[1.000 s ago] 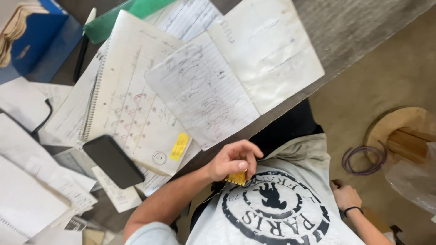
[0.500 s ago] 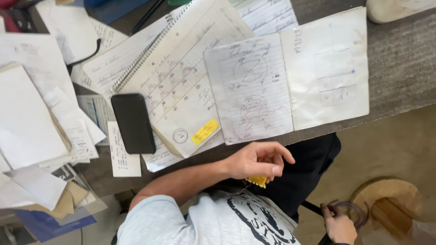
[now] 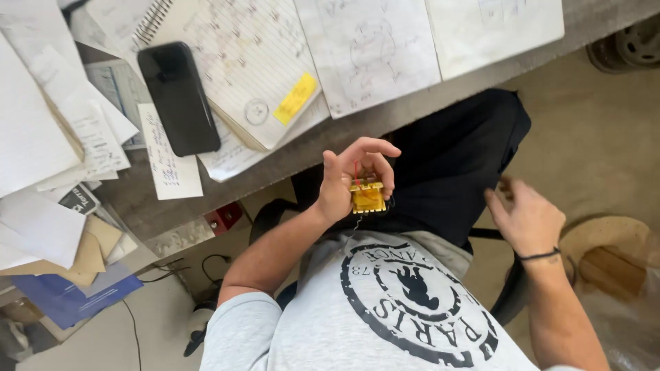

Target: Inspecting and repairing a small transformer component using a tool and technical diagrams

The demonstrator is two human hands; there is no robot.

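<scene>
The left hand (image 3: 354,175) pinched a small yellow block (image 3: 368,197) between thumb and curled fingers, holding it above the lap, just below the edge of the desk (image 3: 385,120). The block was nearly square, so no long axis could be told; its broad yellow face turned up toward the camera. A thin red wire (image 3: 355,169) stood up from its top edge toward the desk, and a thin dark wire (image 3: 354,223) hung from its lower side toward the grey shirt (image 3: 385,309).

The right hand (image 3: 526,216) was held apart, off to the side over the floor, fingers loosely spread and holding nothing.

On the desk lay a black phone (image 3: 179,96), face up and slanted, beside a lined notebook (image 3: 247,62) bearing a yellow sticky note (image 3: 295,98). A narrow white paper slip (image 3: 168,154) lay just below the phone. A blue folder (image 3: 69,299) lay under loose papers at the lower left.
</scene>
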